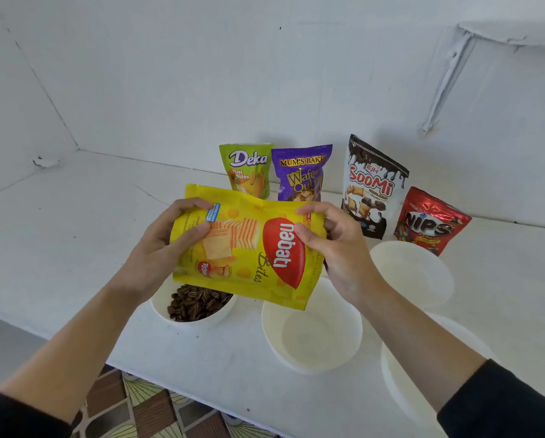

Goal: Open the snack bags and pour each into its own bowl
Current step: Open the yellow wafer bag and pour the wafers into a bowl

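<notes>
At frame centre, we find our left hand (166, 245) and right hand (334, 245) both gripping the yellow Nabati bag (249, 248), sideways above 2 bowls. We judge it light, crinkly, slippery; pinch the right-end seam.

The yellow Nabati bag (249, 248) hides the far rim of the seed bowl (192, 306) and the foot of the purple wafer bag (301, 173); the right forearm covers part of the nearest bowl (400, 374); small print unreadable
</notes>
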`<state>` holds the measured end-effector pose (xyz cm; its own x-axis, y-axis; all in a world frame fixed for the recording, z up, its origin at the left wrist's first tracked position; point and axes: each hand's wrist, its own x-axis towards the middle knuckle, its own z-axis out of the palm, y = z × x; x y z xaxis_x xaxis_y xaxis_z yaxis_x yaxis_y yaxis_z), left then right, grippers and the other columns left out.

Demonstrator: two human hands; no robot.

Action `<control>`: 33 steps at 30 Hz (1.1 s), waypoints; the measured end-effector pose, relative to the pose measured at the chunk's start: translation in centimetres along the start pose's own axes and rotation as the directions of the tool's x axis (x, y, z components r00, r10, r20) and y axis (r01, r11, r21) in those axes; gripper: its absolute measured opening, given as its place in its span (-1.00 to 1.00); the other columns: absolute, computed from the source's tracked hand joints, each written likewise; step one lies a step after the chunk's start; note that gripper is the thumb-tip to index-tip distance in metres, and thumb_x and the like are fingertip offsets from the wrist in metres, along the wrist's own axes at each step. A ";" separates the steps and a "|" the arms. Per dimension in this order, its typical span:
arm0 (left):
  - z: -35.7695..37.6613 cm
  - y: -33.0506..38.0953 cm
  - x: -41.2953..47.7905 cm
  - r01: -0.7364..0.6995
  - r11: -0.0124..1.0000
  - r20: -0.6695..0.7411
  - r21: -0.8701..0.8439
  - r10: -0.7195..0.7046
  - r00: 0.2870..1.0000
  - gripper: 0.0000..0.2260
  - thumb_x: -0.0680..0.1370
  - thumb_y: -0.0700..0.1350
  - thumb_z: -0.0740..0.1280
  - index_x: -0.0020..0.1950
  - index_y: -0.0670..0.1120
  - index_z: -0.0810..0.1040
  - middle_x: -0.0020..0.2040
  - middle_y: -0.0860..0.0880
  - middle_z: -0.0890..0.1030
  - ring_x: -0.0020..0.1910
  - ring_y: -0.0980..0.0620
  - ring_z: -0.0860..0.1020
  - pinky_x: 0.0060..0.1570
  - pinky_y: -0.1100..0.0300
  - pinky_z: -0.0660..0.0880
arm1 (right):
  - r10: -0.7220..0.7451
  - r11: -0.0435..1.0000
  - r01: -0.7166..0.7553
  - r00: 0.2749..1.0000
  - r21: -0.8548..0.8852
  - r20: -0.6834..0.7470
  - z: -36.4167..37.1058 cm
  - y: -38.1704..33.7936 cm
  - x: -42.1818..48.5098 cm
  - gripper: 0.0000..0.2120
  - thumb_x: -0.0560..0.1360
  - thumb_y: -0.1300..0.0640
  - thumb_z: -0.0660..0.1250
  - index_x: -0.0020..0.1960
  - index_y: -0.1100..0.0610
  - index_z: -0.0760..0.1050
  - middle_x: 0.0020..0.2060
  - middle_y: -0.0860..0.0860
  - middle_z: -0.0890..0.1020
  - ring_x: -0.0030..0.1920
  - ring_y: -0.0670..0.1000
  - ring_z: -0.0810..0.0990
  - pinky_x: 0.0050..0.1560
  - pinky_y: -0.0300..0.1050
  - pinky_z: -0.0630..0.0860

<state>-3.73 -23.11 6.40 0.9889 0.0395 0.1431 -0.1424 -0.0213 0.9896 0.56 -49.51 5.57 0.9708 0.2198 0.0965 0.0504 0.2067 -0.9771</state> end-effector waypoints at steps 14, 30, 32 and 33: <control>0.3 0.8 -0.4 -0.042 0.993 0.036 0.114 0.038 0.999 -0.82 0.55 -0.07 0.37 0.13 0.11 0.63 0.14 0.01 0.60 0.03 0.09 0.64 -0.17 0.25 0.59 | 0.043 0.999 -0.042 0.998 0.029 -0.049 -0.2 3.3 -2.1 -0.84 0.38 0.07 0.49 -0.06 0.03 0.61 -0.01 0.37 0.58 0.12 0.33 0.62 0.04 0.16 0.61; 1.1 5.5 0.5 -0.218 0.966 0.058 0.138 0.211 0.976 -0.78 0.53 -0.14 0.34 0.17 -0.02 0.56 -0.02 0.20 0.69 -0.06 0.18 0.67 -0.19 0.32 0.59 | -0.047 0.989 0.050 0.999 0.139 -0.021 0.1 0.5 -1.8 -0.77 0.35 0.05 0.50 -0.03 0.06 0.59 0.14 0.25 0.63 0.19 0.23 0.62 0.02 0.09 0.64; 1.4 5.3 0.4 -0.207 0.969 0.069 0.138 0.199 0.978 -0.78 0.53 -0.15 0.35 0.17 -0.03 0.57 -0.02 0.18 0.70 -0.06 0.16 0.68 -0.19 0.31 0.60 | -0.035 0.990 0.040 0.999 0.137 -0.041 0.0 1.0 -2.1 -0.78 0.36 0.03 0.53 -0.04 0.05 0.60 0.14 0.25 0.62 0.21 0.23 0.61 -0.01 0.03 0.63; 1.5 5.1 0.3 -0.197 0.970 0.073 0.140 0.188 0.979 -0.78 0.53 -0.16 0.35 0.18 -0.04 0.57 -0.01 0.16 0.70 -0.05 0.15 0.68 -0.18 0.30 0.60 | -0.025 0.992 0.032 0.998 0.126 -0.054 -0.1 1.4 -2.2 -0.77 0.36 0.00 0.56 -0.05 0.03 0.61 0.14 0.27 0.61 0.22 0.25 0.59 0.00 0.03 0.62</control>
<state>-4.07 -24.69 11.47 0.9448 -0.0386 0.3252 -0.3270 -0.1685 0.9299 -1.51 -49.83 4.01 0.9805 0.1625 0.1107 0.0513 0.3321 -0.9418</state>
